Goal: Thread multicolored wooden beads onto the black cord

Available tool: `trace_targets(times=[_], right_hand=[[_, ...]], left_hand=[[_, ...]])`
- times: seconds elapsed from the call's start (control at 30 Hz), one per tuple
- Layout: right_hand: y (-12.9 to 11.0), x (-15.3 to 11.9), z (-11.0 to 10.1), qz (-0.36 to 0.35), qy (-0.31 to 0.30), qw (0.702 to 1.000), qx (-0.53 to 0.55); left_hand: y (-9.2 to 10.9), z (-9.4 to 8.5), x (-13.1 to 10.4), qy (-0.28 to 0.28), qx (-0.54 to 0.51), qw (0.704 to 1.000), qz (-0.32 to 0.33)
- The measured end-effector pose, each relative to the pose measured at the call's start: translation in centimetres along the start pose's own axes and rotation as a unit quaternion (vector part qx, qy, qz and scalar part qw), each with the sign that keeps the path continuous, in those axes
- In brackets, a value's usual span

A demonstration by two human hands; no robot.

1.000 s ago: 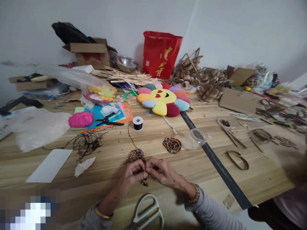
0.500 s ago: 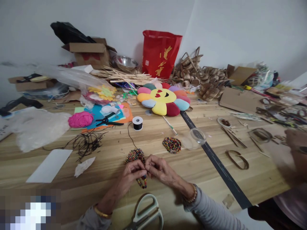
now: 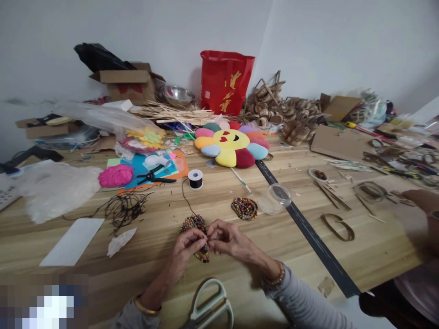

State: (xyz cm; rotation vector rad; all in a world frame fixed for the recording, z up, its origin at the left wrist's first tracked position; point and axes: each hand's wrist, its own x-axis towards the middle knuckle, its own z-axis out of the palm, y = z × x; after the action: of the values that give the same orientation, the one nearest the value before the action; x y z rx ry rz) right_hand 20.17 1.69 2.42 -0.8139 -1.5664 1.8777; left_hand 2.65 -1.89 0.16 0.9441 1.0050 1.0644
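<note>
My left hand (image 3: 185, 249) is closed in a pinch on a string of multicoloured beads (image 3: 194, 222). Part of the string lies bunched behind the fingers and a short loop hangs below them. My right hand (image 3: 228, 240) meets it fingertip to fingertip, its thumb and finger pressed together; whatever lies between them is too small to make out. Black cord runs from the beads up to a white spool (image 3: 195, 179). Right of the spool sits a second heap of beads (image 3: 244, 209). Scissors with pale handles (image 3: 210, 305) lie close to me, below my hands.
Tangled black cord (image 3: 125, 210), a white card (image 3: 72, 242) and pink yarn (image 3: 115, 176) lie left. A flower cushion (image 3: 231, 145) is behind. A black strip (image 3: 308, 228) crosses the table by a clear round lid (image 3: 280, 194). Another person's hand (image 3: 423, 201) is at far right.
My hands stay pinched together at the beads, with only slight finger movement. The view has shifted a little. The other person's hand at the right has moved and now stretches further over the table.
</note>
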Motion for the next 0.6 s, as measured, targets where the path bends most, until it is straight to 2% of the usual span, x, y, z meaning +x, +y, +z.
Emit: trace_targets(times=[0.13, 0.23, 0.3, 0.4, 0.5, 0.6], right_hand=[[0.34, 0.14, -0.09, 0.005, -0.004, 0.999, -0.046], [0.29, 0.06, -0.17, -0.003, 0.002, 0.994, -0.113], [0.27, -0.06, -0.29, -0.006, -0.002, 0.988, -0.155], [0.33, -0.27, -0.50, -0.008, -0.013, 0.975, -0.219], [0.31, -0.44, -0.57, -0.023, -0.028, 0.969, -0.246], [0.15, -0.52, -0.45, -0.031, -0.038, 0.969, -0.241]], left_hand=[[0.06, 0.05, 0.03, 0.005, 0.064, 0.998, 0.016], [-0.08, 0.13, -0.07, 0.015, 0.169, 0.983, 0.067], [-0.32, 0.18, -0.19, 0.026, 0.253, 0.958, 0.133], [-0.73, 0.23, -0.45, 0.023, 0.361, 0.903, 0.232], [-0.86, 0.30, -0.74, 0.006, 0.456, 0.845, 0.281], [-0.75, 0.52, -0.92, 0.017, 0.506, 0.805, 0.310]])
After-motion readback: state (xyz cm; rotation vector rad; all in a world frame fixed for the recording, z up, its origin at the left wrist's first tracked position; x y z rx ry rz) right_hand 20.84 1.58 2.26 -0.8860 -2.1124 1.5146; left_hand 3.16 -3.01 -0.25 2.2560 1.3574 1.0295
